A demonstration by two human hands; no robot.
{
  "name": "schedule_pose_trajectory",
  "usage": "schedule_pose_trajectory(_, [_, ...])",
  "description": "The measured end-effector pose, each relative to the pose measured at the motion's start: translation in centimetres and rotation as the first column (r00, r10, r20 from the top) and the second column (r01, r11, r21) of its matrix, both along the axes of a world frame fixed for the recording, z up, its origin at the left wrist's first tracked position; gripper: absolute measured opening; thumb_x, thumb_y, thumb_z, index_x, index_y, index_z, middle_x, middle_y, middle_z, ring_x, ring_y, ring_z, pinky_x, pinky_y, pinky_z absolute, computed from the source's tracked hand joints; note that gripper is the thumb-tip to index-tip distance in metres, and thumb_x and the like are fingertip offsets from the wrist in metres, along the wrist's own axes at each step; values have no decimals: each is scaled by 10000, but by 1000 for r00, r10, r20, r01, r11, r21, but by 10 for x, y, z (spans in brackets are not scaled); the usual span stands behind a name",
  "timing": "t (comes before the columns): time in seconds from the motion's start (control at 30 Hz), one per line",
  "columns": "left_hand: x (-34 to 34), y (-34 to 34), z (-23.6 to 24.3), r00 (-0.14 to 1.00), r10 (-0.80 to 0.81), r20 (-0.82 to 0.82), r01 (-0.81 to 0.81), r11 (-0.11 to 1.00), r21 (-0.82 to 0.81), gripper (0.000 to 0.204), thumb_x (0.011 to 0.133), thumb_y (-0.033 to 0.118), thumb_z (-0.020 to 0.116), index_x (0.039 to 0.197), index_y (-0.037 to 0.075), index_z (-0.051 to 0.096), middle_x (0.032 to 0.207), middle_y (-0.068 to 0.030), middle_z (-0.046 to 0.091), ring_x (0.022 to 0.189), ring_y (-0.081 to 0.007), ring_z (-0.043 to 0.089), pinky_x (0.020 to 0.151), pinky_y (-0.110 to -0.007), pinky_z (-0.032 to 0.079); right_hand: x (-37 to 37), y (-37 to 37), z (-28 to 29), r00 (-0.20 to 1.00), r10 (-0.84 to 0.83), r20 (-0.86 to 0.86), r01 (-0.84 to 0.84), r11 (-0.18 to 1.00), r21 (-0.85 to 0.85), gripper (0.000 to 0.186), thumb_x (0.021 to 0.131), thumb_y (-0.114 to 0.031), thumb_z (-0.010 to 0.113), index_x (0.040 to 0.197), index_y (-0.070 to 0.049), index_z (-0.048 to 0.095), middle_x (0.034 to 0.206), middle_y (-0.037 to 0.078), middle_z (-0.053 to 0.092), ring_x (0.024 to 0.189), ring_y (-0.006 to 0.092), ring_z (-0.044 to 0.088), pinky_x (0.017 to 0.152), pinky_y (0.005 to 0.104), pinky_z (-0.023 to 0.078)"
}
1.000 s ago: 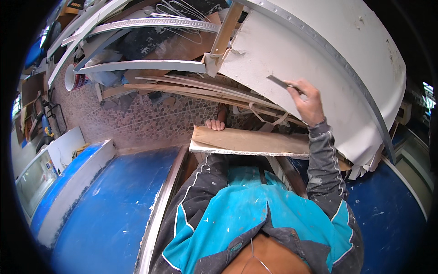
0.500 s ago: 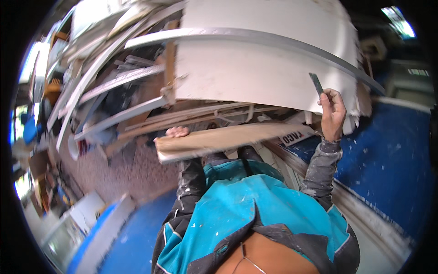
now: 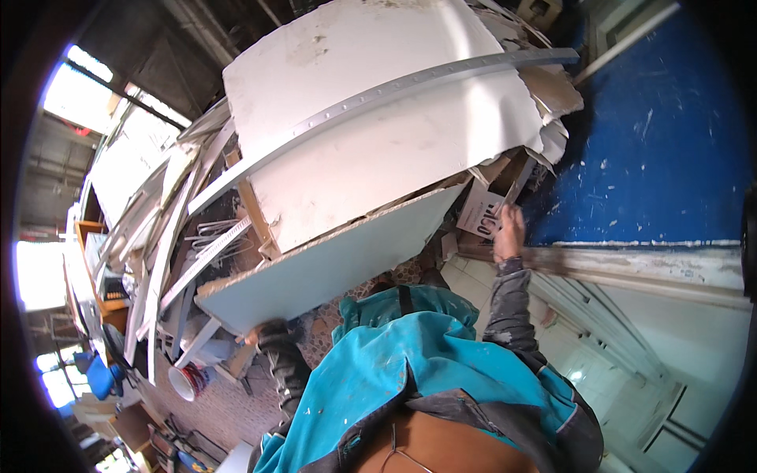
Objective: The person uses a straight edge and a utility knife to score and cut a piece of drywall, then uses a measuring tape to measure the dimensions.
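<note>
My left hand is at the lower edge of a pale grey-blue board with a rough, light edge, gripping it, fingers partly hidden. My right hand is beyond the board's right end, fingers curled, beside a printed scrap piece; what it holds is too small to make out. Above the board lies a large white sheet with torn edges, crossed by a long grey metal strip.
A pile of white strips and timber fills the left, with a white bucket and blue chair below. A blue panel with a pale rail is at the right, above a tiled area.
The view has swung rightward. The board now shows its pale face instead of tan and slants up to the right. My right hand has come down from holding a thin dark blade raised.
</note>
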State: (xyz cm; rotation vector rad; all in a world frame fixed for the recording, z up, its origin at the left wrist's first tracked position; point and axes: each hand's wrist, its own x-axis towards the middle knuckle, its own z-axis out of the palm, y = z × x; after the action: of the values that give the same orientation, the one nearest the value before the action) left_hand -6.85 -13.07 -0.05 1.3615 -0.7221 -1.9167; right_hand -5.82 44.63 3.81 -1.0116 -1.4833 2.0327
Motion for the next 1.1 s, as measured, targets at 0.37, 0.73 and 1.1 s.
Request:
schedule_pose_trajectory(0.37, [85,-43,-7,991,-79,109,83,996,-26,532,906,601,539,1149,138,633,1102,-94,670,1049,-276,635,906,-504,523,74,-61,-229,983,46,-180,-146,794,-591,272,986,-313,606,1146,-105,533,1234,95,588,1182,278,569,893,520,522])
schedule_pose_trajectory(0.73, [51,-31,-26,972,-235,-16,235,964,125,491,913,550,548,1173,140,628,1134,-84,664,1077,-273,627,916,-510,524,-17,-109,50,995,-13,-95,-40,840,-541,213,1043,-336,518,1124,-147,575,933,20,619,903,169,631,662,334,542])
schedule_pose_trajectory(1.1, [-121,114,-75,912,-392,-123,402,788,466,454,921,498,557,1196,143,623,1167,-74,658,1105,-270,619,926,-517,526,-78,-2,39,886,-430,-173,463,797,389,331,1017,-270,546,1199,-1,479,1164,150,577,962,227,606,864,392,543])
